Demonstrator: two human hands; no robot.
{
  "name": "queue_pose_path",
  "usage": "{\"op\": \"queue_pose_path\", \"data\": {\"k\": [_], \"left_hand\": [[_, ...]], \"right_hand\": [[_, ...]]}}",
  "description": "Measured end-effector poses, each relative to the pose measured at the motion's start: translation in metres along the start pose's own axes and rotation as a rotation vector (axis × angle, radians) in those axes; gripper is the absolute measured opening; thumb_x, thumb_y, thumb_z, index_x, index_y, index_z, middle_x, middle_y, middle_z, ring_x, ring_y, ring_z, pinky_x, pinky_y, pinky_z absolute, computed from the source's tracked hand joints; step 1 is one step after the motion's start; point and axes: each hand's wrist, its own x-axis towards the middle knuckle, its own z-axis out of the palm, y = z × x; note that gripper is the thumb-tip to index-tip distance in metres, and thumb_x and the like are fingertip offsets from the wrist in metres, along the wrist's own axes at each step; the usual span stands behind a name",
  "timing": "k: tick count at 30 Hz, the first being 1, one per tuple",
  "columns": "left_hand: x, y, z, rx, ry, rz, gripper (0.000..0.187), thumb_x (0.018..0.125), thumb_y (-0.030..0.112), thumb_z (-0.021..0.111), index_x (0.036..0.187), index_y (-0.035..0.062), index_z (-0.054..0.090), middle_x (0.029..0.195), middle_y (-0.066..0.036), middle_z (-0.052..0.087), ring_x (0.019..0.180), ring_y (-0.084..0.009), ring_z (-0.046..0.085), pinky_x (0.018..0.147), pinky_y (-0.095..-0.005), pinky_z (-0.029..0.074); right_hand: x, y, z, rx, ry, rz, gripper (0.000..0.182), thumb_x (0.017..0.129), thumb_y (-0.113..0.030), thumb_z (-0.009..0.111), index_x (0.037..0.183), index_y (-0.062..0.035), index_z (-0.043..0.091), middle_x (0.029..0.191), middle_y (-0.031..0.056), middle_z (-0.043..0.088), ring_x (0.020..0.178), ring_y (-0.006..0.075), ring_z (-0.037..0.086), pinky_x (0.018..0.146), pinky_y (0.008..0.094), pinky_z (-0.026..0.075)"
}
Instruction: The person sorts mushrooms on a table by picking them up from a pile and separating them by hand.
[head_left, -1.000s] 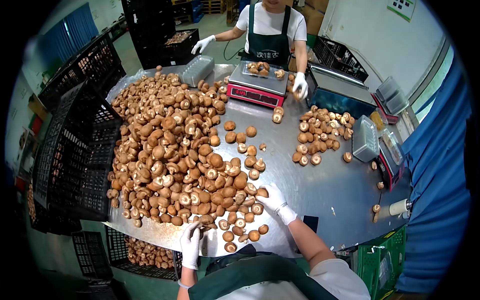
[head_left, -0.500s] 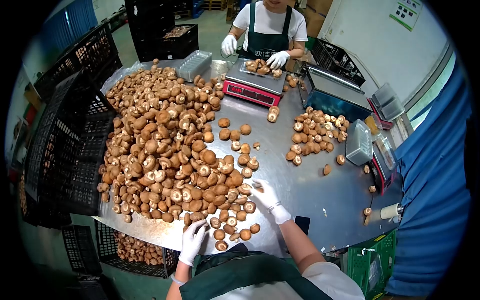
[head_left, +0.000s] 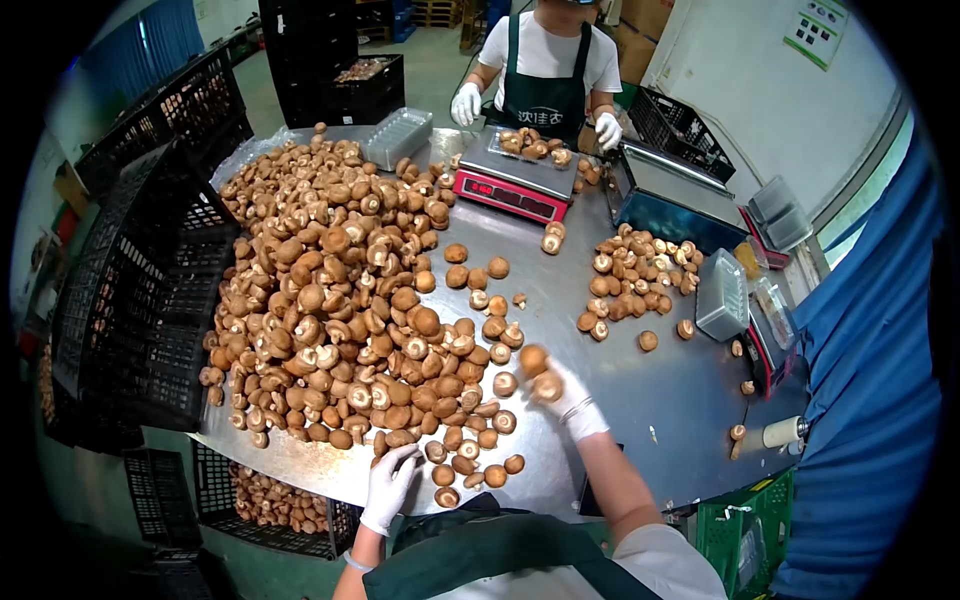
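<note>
A large heap of brown shiitake mushrooms (head_left: 330, 300) covers the left side of the metal table. My right hand (head_left: 566, 396), in a white glove, is closed around two mushrooms (head_left: 547, 387), one cap up and the other showing its pale underside. It is to the right of the heap, over bare metal. My left hand (head_left: 390, 488), gloved too, rests at the table's front edge with its fingers loosely curved and apart, fingertips beside the heap's lower edge. Several loose mushrooms (head_left: 466, 464) lie between my two hands.
Across the table a person in white gloves stands behind a red scale (head_left: 510, 190) bearing a tray of mushrooms. A smaller mushroom pile (head_left: 635, 280), plastic trays (head_left: 722, 295) and a second scale (head_left: 768, 340) are on the right. Black crates (head_left: 140, 300) stand left.
My right hand has moved right from the heap's edge and now holds two mushrooms. My left hand has barely moved. The person opposite has drawn a hand off the tray on the scale.
</note>
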Motion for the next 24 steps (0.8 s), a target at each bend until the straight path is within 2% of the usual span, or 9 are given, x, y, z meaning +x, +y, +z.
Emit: {"op": "queue_pose_path", "data": {"k": [5,7,8,12,14,15,18,21,24], "left_hand": [[-0.005,0.000,-0.024,-0.042,0.129,-0.057,0.024,0.094,0.011,0.052,0.114,-0.0027,0.059,0.105,-0.010,0.064,0.098,-0.0146,0.059,0.086,-0.0254,0.046],[-0.006,-0.008,-0.032,-0.059,0.189,-0.027,0.024,0.095,0.011,0.052,0.113,-0.0022,0.059,0.104,-0.010,0.065,0.097,-0.0148,0.060,0.085,-0.0254,0.047],[-0.004,-0.014,-0.035,-0.064,0.200,-0.021,0.024,0.095,0.011,0.052,0.113,-0.0022,0.059,0.104,-0.010,0.065,0.097,-0.0148,0.060,0.085,-0.0254,0.047],[0.003,-0.036,-0.034,-0.005,0.351,-0.002,0.020,0.093,0.009,0.052,0.107,-0.0027,0.061,0.100,-0.010,0.065,0.093,-0.0161,0.061,0.084,-0.0270,0.047],[0.008,-0.026,-0.036,0.127,0.434,0.074,0.018,0.090,0.005,0.052,0.103,-0.0031,0.062,0.097,-0.011,0.066,0.090,-0.0192,0.062,0.082,-0.0291,0.047],[0.011,-0.021,-0.039,0.279,0.464,0.106,0.018,0.089,0.004,0.052,0.102,-0.0033,0.062,0.097,-0.012,0.065,0.092,-0.0222,0.061,0.085,-0.0308,0.047],[0.017,-0.028,-0.048,0.322,0.604,0.196,0.021,0.089,0.005,0.050,0.105,-0.0025,0.061,0.105,-0.015,0.061,0.101,-0.0265,0.057,0.092,-0.0344,0.043],[0.017,-0.061,-0.075,0.397,0.722,0.218,0.022,0.090,0.006,0.049,0.107,-0.0037,0.059,0.108,-0.016,0.060,0.103,-0.0280,0.056,0.094,-0.0350,0.042],[0.011,-0.076,-0.095,0.430,0.858,0.142,0.024,0.092,0.009,0.046,0.107,-0.0053,0.058,0.110,-0.019,0.059,0.103,-0.0305,0.055,0.094,-0.0373,0.041]], "right_hand": [[0.055,-0.103,-0.055,0.450,-0.050,-0.637,0.054,0.085,-0.049,0.061,0.109,-0.0020,0.049,0.093,0.0148,0.056,0.088,0.0274,0.057,0.071,0.0379,0.054],[0.055,-0.116,-0.035,0.696,0.363,-0.687,0.062,0.081,-0.054,0.064,0.107,0.0014,0.051,0.092,0.0140,0.056,0.083,0.0247,0.056,0.064,0.0316,0.051],[0.089,-0.102,-0.075,0.590,-0.071,-0.623,0.060,0.080,-0.052,0.066,0.106,0.0007,0.053,0.092,0.0117,0.057,0.082,0.0225,0.056,0.064,0.0309,0.051],[0.071,-0.032,0.060,-0.147,0.166,-0.493,0.036,0.086,-0.028,0.060,0.115,-0.0074,0.057,0.089,0.0056,0.061,0.055,0.0130,0.053,0.045,0.0207,0.045],[0.085,-0.009,0.103,-0.565,0.024,-0.336,0.042,0.086,-0.014,0.060,0.127,-0.0107,0.051,0.110,0.0098,0.060,0.088,0.0171,0.059,0.072,0.0304,0.052],[0.111,0.017,0.113,-0.874,-0.054,-0.770,0.049,0.085,-0.017,0.062,0.131,-0.0114,0.048,0.111,0.0105,0.060,0.096,0.0198,0.057,0.082,0.0339,0.049],[0.131,0.048,0.147,-1.581,-0.024,-1.042,0.062,0.076,-0.030,0.071,0.130,-0.0120,0.048,0.118,0.0168,0.055,0.104,0.0288,0.055,0.091,0.0387,0.045],[0.151,0.061,0.138,-1.606,-0.112,-1.049,0.051,0.077,-0.028,0.070,0.122,-0.0100,0.055,0.116,0.0157,0.056,0.106,0.0290,0.054,0.092,0.0392,0.044],[0.142,0.033,0.123,-0.964,-0.266,-0.808,0.035,0.085,-0.019,0.062,0.117,-0.0069,0.056,0.103,0.0036,0.057,0.089,0.0150,0.057,0.080,0.0304,0.050]]}}
